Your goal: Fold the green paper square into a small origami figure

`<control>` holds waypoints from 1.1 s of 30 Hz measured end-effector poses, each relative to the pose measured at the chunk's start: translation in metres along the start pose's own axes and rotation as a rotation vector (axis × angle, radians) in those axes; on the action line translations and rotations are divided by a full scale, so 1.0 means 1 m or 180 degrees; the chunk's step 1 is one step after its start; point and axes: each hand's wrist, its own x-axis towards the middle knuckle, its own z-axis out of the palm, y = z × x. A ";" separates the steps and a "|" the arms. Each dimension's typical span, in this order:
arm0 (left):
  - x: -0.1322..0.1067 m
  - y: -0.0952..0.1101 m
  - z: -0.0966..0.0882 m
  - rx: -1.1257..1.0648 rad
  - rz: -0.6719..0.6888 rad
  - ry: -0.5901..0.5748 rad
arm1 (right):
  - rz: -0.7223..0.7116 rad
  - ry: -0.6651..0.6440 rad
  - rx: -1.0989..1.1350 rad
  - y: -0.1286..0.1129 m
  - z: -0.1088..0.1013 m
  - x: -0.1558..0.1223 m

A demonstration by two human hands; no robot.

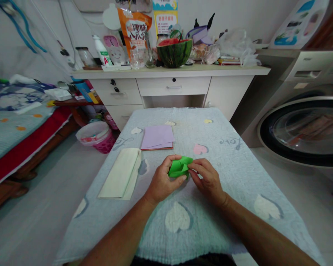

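Note:
A small piece of folded green paper (178, 168) is held up between both hands, above the middle of the cloth-covered table (224, 225). My left hand (163, 179) grips its left side, thumb below and fingers above and behind. At the right edge of the paper, my right hand (208, 181) pinches a corner between thumb and fingertips. Creases and a raised flap show on the green paper; its underside is hidden. Beyond my left hand lies a stack of square paper sheets (157, 137), purple on top with red edges below. A folded cream-coloured sheet or cloth (120, 173) lies to the left.
A white desk (174, 87) stands behind the table, bearing a cut watermelon (174, 53), an orange snack bag (134, 33) and bottles. At right is a front-loading washing machine (302, 111). A pink bin (100, 136) and a bed (22, 140) stand at left.

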 end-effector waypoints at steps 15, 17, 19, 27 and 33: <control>0.002 0.000 -0.002 0.0116 0.0084 0.0043 | -0.0269 -0.0246 0.0345 -0.004 -0.007 0.004; 0.002 0.000 -0.004 0.0148 0.0082 0.0020 | -0.0268 -0.0281 0.0378 -0.004 -0.008 0.004; 0.002 0.001 -0.005 0.0159 0.0050 -0.0016 | -0.0265 -0.0295 0.0388 -0.004 -0.008 0.004; 0.004 0.004 -0.010 -0.0423 -0.0085 -0.0287 | -0.0265 -0.0266 0.0502 -0.010 -0.007 0.009; 0.005 0.001 -0.011 -0.0514 -0.0180 -0.0271 | -0.0018 -0.0316 0.0568 -0.009 -0.005 0.004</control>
